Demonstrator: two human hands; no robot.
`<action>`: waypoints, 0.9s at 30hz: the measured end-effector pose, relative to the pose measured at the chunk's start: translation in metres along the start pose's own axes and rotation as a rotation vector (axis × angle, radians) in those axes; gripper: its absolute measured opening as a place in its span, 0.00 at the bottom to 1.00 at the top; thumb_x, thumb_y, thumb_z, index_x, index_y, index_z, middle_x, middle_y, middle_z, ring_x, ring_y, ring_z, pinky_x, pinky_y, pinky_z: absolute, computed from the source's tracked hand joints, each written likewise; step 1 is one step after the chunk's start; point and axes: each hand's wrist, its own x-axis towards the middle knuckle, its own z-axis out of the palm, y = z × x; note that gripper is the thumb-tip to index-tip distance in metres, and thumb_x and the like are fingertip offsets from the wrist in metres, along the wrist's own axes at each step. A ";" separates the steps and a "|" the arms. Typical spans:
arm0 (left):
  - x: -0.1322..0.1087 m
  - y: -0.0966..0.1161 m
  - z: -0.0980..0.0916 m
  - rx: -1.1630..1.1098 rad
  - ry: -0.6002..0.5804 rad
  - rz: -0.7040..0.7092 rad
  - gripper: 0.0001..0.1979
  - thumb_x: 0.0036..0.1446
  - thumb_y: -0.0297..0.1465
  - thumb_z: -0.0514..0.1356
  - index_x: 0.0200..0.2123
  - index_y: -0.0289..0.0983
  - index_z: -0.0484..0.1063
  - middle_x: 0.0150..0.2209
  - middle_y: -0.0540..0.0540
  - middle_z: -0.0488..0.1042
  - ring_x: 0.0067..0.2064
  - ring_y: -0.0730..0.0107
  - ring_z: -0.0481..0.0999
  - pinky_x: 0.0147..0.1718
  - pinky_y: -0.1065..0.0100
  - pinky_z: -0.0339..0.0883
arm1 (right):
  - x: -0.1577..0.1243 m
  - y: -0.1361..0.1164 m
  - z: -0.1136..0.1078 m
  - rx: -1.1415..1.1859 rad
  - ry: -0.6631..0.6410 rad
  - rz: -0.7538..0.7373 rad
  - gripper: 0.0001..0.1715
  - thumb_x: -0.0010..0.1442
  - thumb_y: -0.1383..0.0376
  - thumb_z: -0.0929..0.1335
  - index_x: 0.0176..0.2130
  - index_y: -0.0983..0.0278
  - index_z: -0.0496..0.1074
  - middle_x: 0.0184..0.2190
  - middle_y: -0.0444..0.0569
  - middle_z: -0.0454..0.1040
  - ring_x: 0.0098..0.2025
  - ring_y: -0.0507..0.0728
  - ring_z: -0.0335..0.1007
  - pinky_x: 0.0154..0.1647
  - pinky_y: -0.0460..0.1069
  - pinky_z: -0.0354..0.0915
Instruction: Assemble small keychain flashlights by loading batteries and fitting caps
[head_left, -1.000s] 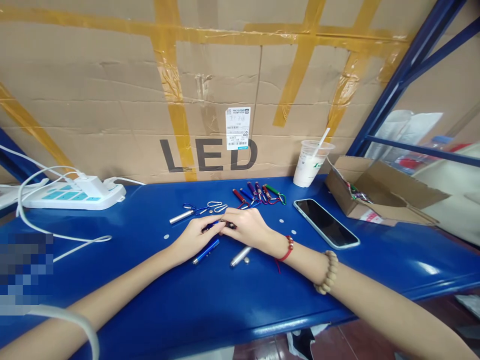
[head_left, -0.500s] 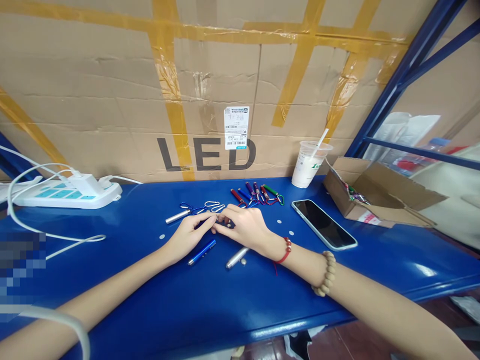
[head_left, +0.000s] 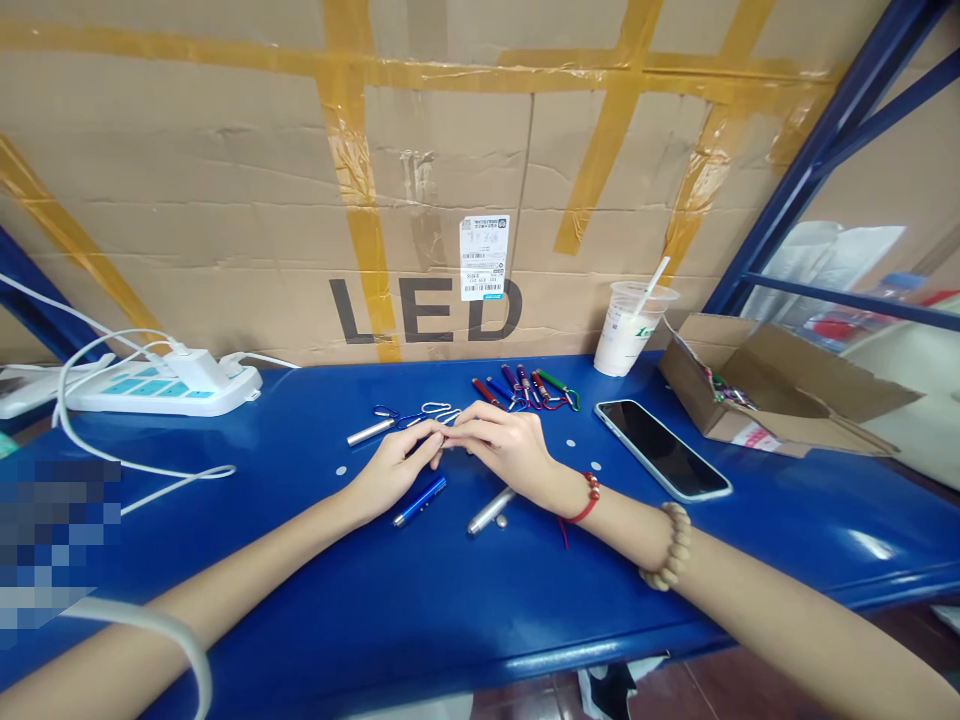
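Observation:
My left hand [head_left: 397, 465] and my right hand [head_left: 514, 445] meet at the fingertips above the blue table. Both pinch at something too small and hidden to make out. Just below them lies a blue metal penlight [head_left: 420, 502]. A silver penlight tube [head_left: 491, 511] rests under my right wrist, with a small round button cell [head_left: 501, 521] beside it. Left of the fingers is another silver penlight [head_left: 370, 432], near a blue carabiner clip [head_left: 385, 411] and a silver carabiner clip [head_left: 436, 408]. Behind my right hand lie several coloured penlights with clips [head_left: 525, 385].
A phone [head_left: 664, 450] lies to the right, behind it a drink cup with a straw [head_left: 630, 330] and an opened cardboard box [head_left: 787, 400]. At left are a white power strip [head_left: 157, 388] and loose cables. A large taped carton [head_left: 420, 200] stands along the back.
The whole view has shifted slightly, so everything sits a little further right. My fingertips have drawn closer together, and the small pieces seen between them are now mostly covered.

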 end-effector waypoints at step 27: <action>-0.006 -0.004 0.003 0.153 0.042 0.082 0.08 0.60 0.32 0.47 0.44 0.40 0.55 0.28 0.51 0.71 0.33 0.70 0.72 0.37 0.69 0.63 | 0.006 -0.002 0.003 0.597 -0.130 0.635 0.12 0.47 0.58 0.72 0.26 0.66 0.77 0.23 0.46 0.74 0.17 0.47 0.62 0.18 0.43 0.58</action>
